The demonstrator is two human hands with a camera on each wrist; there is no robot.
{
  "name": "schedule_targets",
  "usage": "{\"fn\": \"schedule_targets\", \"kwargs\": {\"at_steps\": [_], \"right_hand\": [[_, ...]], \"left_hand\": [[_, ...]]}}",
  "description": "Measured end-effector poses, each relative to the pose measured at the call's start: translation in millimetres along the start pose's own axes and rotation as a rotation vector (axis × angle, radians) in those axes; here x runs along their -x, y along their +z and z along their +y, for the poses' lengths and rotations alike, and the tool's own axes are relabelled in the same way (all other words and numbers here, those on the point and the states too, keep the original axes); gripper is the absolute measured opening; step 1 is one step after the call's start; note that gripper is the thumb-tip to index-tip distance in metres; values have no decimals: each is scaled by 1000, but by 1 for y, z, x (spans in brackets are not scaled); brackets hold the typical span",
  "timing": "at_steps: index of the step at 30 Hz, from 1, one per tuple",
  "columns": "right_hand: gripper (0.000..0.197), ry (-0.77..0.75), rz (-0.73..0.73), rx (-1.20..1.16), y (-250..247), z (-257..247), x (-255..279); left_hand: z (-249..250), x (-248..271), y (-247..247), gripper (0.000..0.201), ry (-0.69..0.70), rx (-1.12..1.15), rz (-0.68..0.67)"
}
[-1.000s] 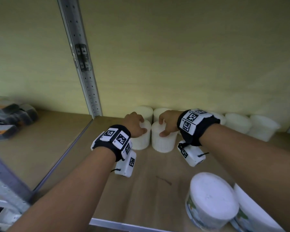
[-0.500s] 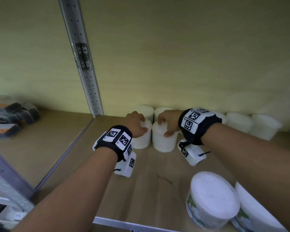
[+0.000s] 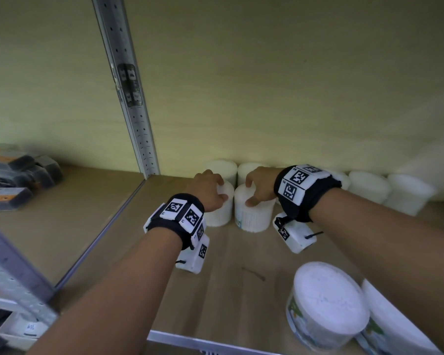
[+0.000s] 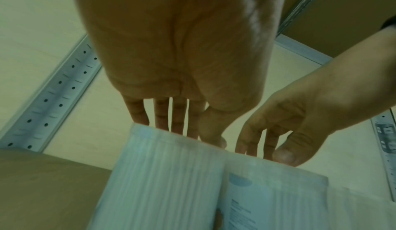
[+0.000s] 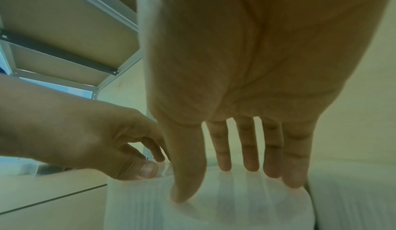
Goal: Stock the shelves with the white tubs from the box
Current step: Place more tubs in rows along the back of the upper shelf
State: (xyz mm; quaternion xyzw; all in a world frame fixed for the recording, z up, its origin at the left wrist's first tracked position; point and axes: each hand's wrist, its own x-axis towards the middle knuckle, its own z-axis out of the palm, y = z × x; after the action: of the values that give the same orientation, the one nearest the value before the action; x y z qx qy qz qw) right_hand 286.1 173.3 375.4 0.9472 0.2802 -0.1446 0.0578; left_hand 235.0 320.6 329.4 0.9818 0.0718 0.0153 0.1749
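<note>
Fingers (image 5: 222, 159) of the right hand (image 3: 260, 184) curl down over the top of the right tub (image 3: 253, 213), thumb on its near rim — a grip from above. Left hand (image 3: 207, 189) does likewise on the left tub (image 3: 219, 211), fingers (image 4: 177, 115) draped over its far edge. Both tubs stand upright on the shelf (image 3: 231, 265), side by side, touching or nearly so, just in front of the back row of tubs (image 3: 367, 184) along the wall. Two bigger tubs (image 3: 326, 307) sit near the front edge.
</note>
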Motion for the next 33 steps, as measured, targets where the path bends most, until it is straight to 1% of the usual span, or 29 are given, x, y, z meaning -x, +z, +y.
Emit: {"fn": "schedule_targets", "kwargs": {"at_steps": [8,14,17,20,22,26,33], "right_hand": [[61,-20,10,-10,1,1,1],[63,-78,-45,-51,-2,5,3],[64,-98,-49,-81,-2,7,5],[58,-70,11,-143,0,7,3],[56,-34,49,-116,1,6,2],[68,10,17,-57,5,5,1],[64,-10,4,-54,5,3,1]], "left_hand": [[-1,-2,0,48,5,7,-15],[-2,-3,0,48,4,-2,-15],[-2,-2,0,47,4,-2,-14],[-2,-2,0,48,9,-2,-11],[-2,-2,0,48,13,-7,-12],[-2,-1,0,49,14,-15,-6],[-2,-2,0,48,18,-18,-4]]}}
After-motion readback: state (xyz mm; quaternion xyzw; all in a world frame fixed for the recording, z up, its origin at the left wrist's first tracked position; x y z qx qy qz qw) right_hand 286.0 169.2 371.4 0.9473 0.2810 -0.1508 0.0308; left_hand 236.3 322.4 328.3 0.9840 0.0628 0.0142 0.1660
